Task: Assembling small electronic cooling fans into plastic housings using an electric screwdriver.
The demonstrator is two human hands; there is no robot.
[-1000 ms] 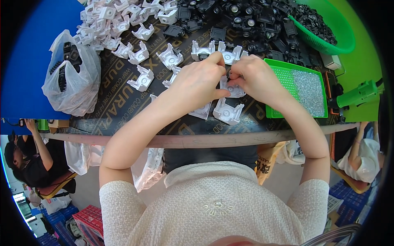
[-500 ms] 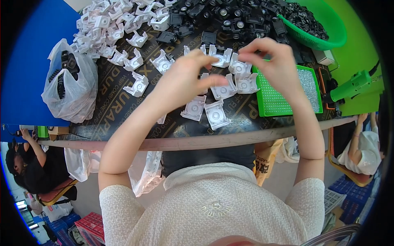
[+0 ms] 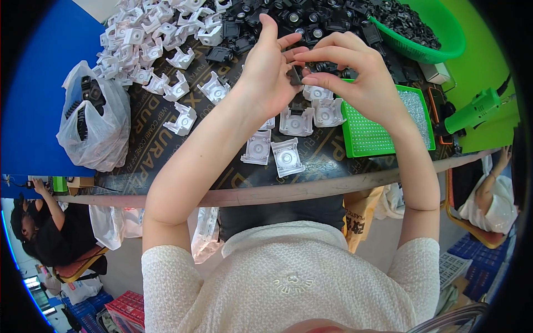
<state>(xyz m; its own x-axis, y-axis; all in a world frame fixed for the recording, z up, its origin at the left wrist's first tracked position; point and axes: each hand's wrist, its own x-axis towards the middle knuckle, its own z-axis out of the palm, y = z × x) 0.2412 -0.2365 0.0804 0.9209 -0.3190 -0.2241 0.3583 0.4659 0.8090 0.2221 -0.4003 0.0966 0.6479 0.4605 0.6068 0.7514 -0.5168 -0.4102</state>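
Note:
My left hand (image 3: 271, 75) is raised over the table with its palm turned up, thumb up and fingers spread. At the edge of that palm is a small black plastic part (image 3: 295, 76). My right hand (image 3: 358, 69) reaches in from the right, its thumb and fingertips closing at the black part. Its exact grip is partly hidden. Below the hands, white plastic housings (image 3: 287, 157) lie in a loose group, one more housing (image 3: 296, 122) just under the fingers. Other white housings (image 3: 181, 119) are spread left of my left forearm.
Piles of white housings (image 3: 133, 36) and black units (image 3: 294, 19) cover the far side. A green basket (image 3: 452, 47) holds black parts. On the right are a green tray (image 3: 361, 145) with small silvery pieces and a green electric screwdriver (image 3: 474, 112). A plastic bag (image 3: 91, 139) stands left. Co-workers sit both sides.
My left hand has turned palm up and moved slightly up and right. My right hand has come down and left to meet it, and the black part now shows between them.

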